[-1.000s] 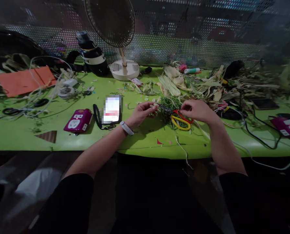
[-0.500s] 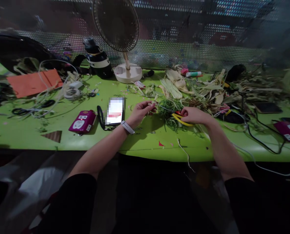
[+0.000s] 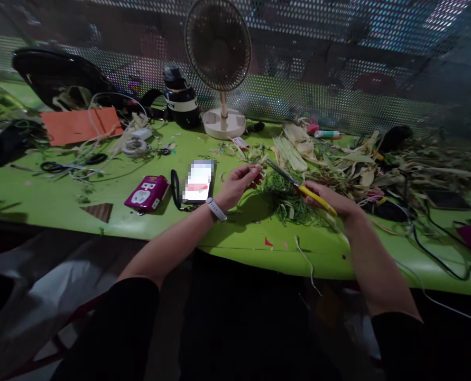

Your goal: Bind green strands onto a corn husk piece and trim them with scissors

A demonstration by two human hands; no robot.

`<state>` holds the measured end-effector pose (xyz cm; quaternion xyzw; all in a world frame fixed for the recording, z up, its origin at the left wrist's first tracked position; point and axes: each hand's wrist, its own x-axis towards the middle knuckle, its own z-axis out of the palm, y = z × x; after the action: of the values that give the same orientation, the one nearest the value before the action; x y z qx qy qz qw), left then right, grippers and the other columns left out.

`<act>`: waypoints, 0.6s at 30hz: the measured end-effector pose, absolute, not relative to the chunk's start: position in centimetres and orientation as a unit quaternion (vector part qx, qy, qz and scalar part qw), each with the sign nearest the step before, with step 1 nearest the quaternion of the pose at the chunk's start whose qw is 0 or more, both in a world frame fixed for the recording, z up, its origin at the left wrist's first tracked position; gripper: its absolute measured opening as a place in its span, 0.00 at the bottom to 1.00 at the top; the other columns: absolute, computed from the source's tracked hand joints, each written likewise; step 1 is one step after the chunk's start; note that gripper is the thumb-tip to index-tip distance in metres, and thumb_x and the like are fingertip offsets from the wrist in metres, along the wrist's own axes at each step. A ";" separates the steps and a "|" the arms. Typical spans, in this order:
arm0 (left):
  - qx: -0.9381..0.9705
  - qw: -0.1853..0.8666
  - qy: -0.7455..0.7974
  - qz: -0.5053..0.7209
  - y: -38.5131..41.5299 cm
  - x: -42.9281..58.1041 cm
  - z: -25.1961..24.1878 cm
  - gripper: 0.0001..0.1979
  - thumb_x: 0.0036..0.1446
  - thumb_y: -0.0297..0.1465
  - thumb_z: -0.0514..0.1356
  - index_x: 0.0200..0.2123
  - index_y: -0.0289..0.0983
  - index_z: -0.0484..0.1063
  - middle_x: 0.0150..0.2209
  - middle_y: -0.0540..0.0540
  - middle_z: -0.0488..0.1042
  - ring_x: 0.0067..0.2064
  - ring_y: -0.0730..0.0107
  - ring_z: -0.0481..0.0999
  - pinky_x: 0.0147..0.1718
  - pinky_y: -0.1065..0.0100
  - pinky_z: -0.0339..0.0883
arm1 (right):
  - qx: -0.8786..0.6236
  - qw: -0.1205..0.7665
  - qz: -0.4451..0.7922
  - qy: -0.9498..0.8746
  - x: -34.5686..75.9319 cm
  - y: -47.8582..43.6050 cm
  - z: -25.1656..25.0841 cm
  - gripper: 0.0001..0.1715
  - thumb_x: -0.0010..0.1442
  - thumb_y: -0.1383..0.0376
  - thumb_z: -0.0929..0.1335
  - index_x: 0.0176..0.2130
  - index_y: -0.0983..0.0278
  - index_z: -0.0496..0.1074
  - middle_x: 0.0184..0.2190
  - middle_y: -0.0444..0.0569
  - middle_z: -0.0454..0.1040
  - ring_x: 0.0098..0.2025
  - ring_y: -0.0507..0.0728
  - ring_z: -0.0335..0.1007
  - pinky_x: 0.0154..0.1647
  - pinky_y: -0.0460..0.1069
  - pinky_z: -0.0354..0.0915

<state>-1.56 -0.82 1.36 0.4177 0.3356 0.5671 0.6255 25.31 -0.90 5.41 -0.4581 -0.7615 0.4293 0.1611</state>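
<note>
In my right hand [image 3: 318,198] is a pair of yellow-handled scissors [image 3: 317,199], its blades pointing up and left. My left hand [image 3: 241,182] is closed, pinching a small pale piece of dried husk [image 3: 264,163] near the blade tips. Whether the blades touch the piece I cannot tell. Below the scissors lies a heap of green shredded strips [image 3: 285,203]. Pale corn husks [image 3: 291,151] are spread just behind both hands.
A phone [image 3: 199,181] and a purple socket block [image 3: 147,194] stand left of my hands. Farther back are a fan [image 3: 223,124] and a dark bottle [image 3: 182,103]. Orange card [image 3: 82,126] and cables lie at left, dried leaves [image 3: 362,164] at right. The green table's [image 3: 235,241] front edge is near me.
My right hand has turned the scissors so the blades now show and point up toward my left hand. My left hand still pinches the pale piece. The view has shifted left.
</note>
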 end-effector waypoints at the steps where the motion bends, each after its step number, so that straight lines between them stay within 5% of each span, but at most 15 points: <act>1: 0.400 0.633 0.331 0.574 -0.8 -1.5 1.4 0.16 0.47 0.39 0.71 0.35 0.35 0.77 0.28 0.51 0.77 0.28 0.81 0.73 0.27 0.77 0.65 | -0.455 0.163 0.430 -0.763 25.4 -0.9 5.3 0.31 0.46 0.44 0.72 0.38 0.64 0.67 0.28 0.43 0.67 0.28 0.51 0.59 0.27 0.47 0.57; 18: 0.387 0.651 0.354 0.549 -1.5 -1.3 1.9 0.09 0.47 0.34 0.70 0.32 0.36 0.78 0.27 0.53 0.74 0.27 0.81 0.70 0.31 0.73 0.66 | -0.464 0.156 0.408 -0.771 23.6 -2.0 5.6 0.31 0.46 0.41 0.72 0.36 0.63 0.65 0.26 0.41 0.64 0.27 0.51 0.57 0.27 0.47 0.56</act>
<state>-1.25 -1.53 1.91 0.3873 0.3535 0.5494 0.6505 23.63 -2.03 5.63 -0.4638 -0.7710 0.4077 0.1558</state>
